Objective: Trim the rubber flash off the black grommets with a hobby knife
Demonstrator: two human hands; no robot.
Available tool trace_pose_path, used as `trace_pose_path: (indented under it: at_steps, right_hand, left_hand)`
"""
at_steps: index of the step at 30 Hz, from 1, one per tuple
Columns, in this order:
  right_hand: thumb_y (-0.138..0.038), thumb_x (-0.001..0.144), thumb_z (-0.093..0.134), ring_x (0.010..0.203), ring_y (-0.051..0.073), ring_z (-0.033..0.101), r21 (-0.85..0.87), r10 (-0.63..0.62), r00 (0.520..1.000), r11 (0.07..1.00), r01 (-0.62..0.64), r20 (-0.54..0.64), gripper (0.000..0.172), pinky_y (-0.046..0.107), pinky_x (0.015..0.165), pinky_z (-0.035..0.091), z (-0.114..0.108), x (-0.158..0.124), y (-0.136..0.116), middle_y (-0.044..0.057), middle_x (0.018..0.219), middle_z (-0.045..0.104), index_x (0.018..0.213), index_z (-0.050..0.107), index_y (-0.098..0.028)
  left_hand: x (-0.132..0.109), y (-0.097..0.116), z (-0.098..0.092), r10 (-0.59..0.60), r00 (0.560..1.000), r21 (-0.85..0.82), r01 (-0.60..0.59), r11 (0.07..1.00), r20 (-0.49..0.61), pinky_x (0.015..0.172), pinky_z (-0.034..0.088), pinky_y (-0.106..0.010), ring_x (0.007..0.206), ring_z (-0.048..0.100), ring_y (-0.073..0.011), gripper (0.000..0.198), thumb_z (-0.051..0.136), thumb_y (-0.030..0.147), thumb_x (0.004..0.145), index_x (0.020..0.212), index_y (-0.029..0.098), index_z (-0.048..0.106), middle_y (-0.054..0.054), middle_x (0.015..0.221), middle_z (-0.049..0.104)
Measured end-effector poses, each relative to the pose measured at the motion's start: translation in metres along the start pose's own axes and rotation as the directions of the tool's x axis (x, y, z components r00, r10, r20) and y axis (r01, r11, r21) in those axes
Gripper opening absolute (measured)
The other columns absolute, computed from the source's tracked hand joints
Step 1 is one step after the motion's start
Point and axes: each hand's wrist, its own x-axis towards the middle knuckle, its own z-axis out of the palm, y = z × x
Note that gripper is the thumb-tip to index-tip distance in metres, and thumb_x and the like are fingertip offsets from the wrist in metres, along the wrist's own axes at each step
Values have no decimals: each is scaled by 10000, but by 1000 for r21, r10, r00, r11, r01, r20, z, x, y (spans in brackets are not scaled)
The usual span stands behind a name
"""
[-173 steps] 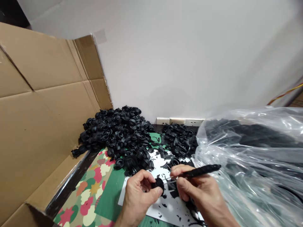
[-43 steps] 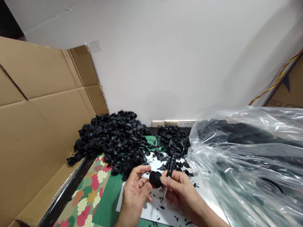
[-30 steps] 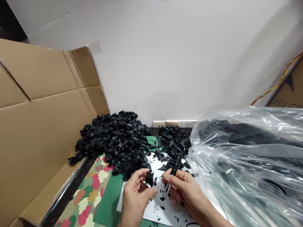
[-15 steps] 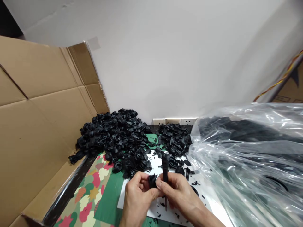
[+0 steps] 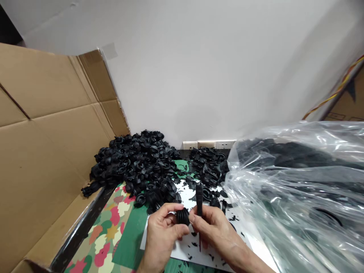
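A short black ribbed rubber bellows [image 5: 182,217] is pinched between the thumb and fingers of my left hand [image 5: 162,232]. My right hand [image 5: 214,226] is closed around a slim black tool [image 5: 199,201], which stands nearly upright. Its broad end points up and a thin dark end shows below the fingers; I cannot make out its exact kind. The right fingertips are at the right side of the bellows. Both hands are over a white sheet [image 5: 184,248] strewn with black scraps.
A large heap of black ribbed pieces [image 5: 136,159] lies at the back left, with black offcuts [image 5: 209,165] beside it. A clear plastic bag [image 5: 284,189] with black parts fills the right. Cardboard [image 5: 57,151] stands left; sockets [image 5: 224,145] line the wall.
The bellows has turned a little in my left hand, showing more of its rounded side. My left thumb has moved slightly away from the right fingers. The tool stays in my right hand.
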Motion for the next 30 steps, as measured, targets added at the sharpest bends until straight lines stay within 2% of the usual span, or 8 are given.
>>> trace_pose_path:
  at_steps: [2,5,13,18,22,27,30]
  right_hand:
    - [-410,737,524,420,85,415,33,15,1000,999,-14,-25,251,215,406,347,1,1,2,-59,530,435,661,504,-172]
    - [-436,708,526,396,78,382,83,34,999,996,-31,-36,267,216,396,342,3,2,4,-81,496,393,648,484,-180]
    - [-437,706,547,392,78,379,87,4,999,996,-1,-39,273,211,386,334,0,2,6,-74,490,401,622,504,-181]
    - [-449,712,571,422,87,375,78,-19,999,997,23,-49,289,215,395,342,-3,2,8,-67,514,398,624,516,-179]
    - [-445,745,558,416,86,394,49,-29,998,998,31,-57,284,215,394,349,-1,2,9,-60,535,428,662,532,-175]
    - [-467,755,585,420,101,448,-2,-42,998,999,41,-43,310,222,408,367,-3,0,11,-61,531,448,654,557,-175]
    - [-505,740,623,428,105,476,15,-129,982,991,132,-134,341,236,434,401,-14,-3,8,-34,570,520,749,652,-165]
  left_hand:
    - [1,-3,-2,-43,999,-25,43,999,-1,425,408,-179,403,508,-87,299,758,74,506,794,143,717,23,470,621]
    - [2,-5,-4,-41,999,-64,39,997,-19,437,417,-174,414,544,-88,279,763,98,524,794,139,703,-4,525,675]
    - [2,-3,-5,-64,998,-72,64,995,-2,412,401,-161,398,542,-80,273,797,168,539,795,134,707,-20,530,688]
    - [2,-3,-8,-14,999,-27,15,1000,35,391,368,-152,416,510,-82,286,804,227,555,810,124,722,-27,492,663]
    - [1,0,-5,9,1000,2,-9,1000,11,380,345,-150,392,500,-77,202,770,167,554,751,138,735,4,456,617]
    - [0,-1,-3,134,990,54,-132,990,-40,441,423,-195,455,536,-83,168,694,87,545,681,170,748,4,696,618]
    - [-2,-4,-5,190,981,125,-183,975,-48,458,410,-189,515,511,-89,210,667,66,560,710,185,753,-2,738,608]
